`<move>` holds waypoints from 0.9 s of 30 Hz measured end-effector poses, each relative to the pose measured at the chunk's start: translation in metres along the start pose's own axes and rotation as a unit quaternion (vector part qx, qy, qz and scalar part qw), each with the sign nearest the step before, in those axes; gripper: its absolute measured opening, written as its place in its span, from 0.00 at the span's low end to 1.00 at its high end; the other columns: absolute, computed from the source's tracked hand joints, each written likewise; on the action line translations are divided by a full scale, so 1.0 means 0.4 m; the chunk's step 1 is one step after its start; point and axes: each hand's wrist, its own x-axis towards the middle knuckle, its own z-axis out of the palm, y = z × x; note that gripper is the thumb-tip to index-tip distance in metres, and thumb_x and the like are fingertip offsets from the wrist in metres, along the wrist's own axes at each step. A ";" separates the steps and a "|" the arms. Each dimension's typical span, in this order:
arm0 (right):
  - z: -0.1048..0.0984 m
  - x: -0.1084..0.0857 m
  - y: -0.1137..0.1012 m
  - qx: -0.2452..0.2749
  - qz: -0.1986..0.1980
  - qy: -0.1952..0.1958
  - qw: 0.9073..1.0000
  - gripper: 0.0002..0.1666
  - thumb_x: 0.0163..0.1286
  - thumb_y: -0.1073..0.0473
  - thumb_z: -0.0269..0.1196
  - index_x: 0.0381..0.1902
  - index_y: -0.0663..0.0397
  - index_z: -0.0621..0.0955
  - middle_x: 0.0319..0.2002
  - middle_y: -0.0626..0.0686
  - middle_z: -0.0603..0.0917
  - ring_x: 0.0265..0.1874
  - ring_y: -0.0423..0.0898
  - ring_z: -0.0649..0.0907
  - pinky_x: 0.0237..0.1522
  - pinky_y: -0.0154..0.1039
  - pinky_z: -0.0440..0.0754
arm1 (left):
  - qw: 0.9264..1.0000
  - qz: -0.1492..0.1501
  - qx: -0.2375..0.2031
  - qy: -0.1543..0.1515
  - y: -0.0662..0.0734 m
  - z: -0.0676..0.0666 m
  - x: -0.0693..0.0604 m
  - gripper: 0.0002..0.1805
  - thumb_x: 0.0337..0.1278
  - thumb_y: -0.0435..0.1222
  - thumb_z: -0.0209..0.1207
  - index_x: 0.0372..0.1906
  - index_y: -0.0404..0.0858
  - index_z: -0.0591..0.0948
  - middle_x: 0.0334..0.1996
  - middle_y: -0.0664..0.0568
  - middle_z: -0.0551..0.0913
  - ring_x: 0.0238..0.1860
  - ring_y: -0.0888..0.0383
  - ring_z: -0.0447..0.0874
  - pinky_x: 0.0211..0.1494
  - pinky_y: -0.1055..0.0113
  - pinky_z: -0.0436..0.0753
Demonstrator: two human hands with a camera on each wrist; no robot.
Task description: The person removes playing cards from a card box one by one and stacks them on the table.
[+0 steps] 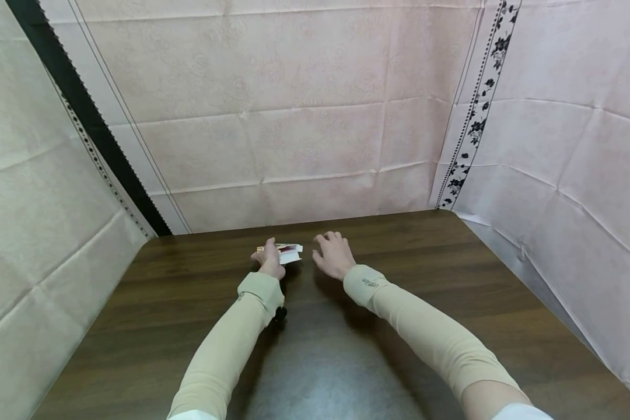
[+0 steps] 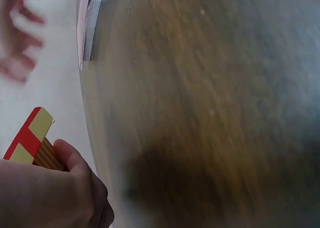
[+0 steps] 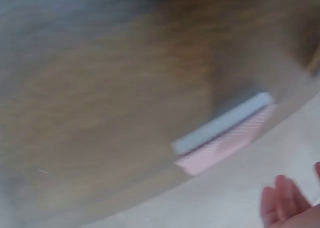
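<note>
My left hand (image 1: 270,261) grips a small box with red and yellow panels (image 2: 31,135) and a brown striped side, near the table's far edge. Much of the box lies behind that hand. Between the two hands is a flat white and pink object (image 3: 225,133), close to the far edge; its kind is unclear. In the head view its white part (image 1: 290,256) shows just right of the left hand. Fingers loosely bent, my right hand (image 1: 336,255) hovers to the right of it, holding nothing; it is blurred in the left wrist view.
The dark brown wooden table (image 1: 346,361) reflects light near its front. Pale patterned cloth (image 1: 304,116) hangs behind it and on both sides. A small black item (image 1: 280,313) shows beside the left wrist.
</note>
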 end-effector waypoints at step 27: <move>-0.023 0.016 -0.065 0.036 -0.085 -0.064 0.994 0.17 0.73 0.57 0.56 0.56 0.48 0.82 0.59 0.58 0.77 0.59 0.55 0.72 0.60 0.49 0.74 | 0.994 -0.024 -0.035 -0.097 -0.004 0.022 -0.016 0.38 0.68 0.43 0.50 0.70 0.46 0.39 0.51 0.51 0.68 0.52 0.56 0.73 0.51 0.66 0.78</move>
